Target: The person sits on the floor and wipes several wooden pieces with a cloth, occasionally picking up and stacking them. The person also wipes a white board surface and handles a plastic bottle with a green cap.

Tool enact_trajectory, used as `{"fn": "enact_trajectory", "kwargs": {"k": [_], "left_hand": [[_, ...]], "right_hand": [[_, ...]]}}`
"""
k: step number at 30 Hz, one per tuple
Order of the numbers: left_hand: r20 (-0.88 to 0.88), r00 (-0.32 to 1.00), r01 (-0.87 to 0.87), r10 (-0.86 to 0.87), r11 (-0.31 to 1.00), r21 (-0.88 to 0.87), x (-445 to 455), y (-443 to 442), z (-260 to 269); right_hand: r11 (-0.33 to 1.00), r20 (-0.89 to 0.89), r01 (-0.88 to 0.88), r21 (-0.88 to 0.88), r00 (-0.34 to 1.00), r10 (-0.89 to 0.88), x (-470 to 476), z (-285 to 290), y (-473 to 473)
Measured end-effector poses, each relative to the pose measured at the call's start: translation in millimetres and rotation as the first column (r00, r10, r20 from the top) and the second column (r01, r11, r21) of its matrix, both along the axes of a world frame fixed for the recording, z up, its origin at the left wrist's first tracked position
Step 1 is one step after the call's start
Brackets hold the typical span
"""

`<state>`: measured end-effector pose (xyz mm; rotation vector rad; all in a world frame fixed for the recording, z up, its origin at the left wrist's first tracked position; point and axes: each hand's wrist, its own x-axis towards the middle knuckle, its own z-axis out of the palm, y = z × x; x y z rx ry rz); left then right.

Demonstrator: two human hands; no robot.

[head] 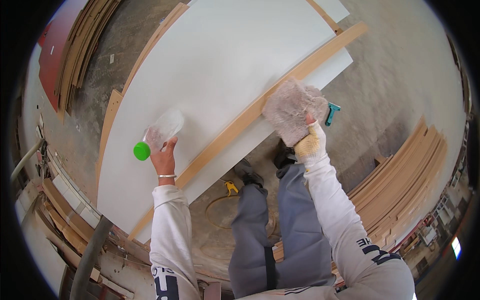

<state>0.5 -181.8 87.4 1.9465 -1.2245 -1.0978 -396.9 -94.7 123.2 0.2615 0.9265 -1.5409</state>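
My left hand [165,157], bare with a bracelet at the wrist, holds a clear plastic bottle [168,123] with a green cap [141,151] over the white panel [210,67]. A knit glove covers part of my right hand [310,140], which grips a fluffy greyish-pink cloth [290,108]. The cloth overlaps a long light wooden strip [240,125] that lies along the panel. Just right of the cloth a teal-handled tool [332,113] is visible, its kind unclear.
Stacked wooden boards [405,180] lie at the right, and more long strips [80,56] at the upper left. A yellow air blow gun [231,187] and a hose [208,210] are near my feet. A grey pipe [90,255] stands at the lower left.
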Motion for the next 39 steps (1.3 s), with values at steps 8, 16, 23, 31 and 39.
{"fn": "enact_trajectory", "kwargs": {"k": [8, 16, 23, 31, 39], "left_hand": [[0.652, 0.582, 0.464, -0.486, 0.857, 0.225, -35, 118, -27], [0.688, 0.338, 0.477, -0.642, 0.747, 0.463, -40, 116, -15], [0.596, 0.264, 0.266, -0.758, 0.651, 0.711, -45, 98, -14], [0.473, 0.182, 0.158, -0.862, 0.500, 0.851, -61, 72, -9], [0.428, 0.088, 0.160, -0.900, 0.436, 0.885, -44, 75, -16]], "right_hand": [[0.246, -0.624, -0.576, 0.780, -0.747, 0.231, 94, -45, -39], [0.631, -0.421, -0.198, 0.750, -0.878, 0.225, -133, -68, -141], [0.631, -0.558, -0.237, 0.739, -0.740, 0.376, -123, -75, -141], [0.783, -0.617, -0.285, 0.553, -0.771, 0.155, -241, -65, -188], [0.831, -0.706, 0.047, 0.554, -0.504, 0.499, -295, -70, -222]]}}
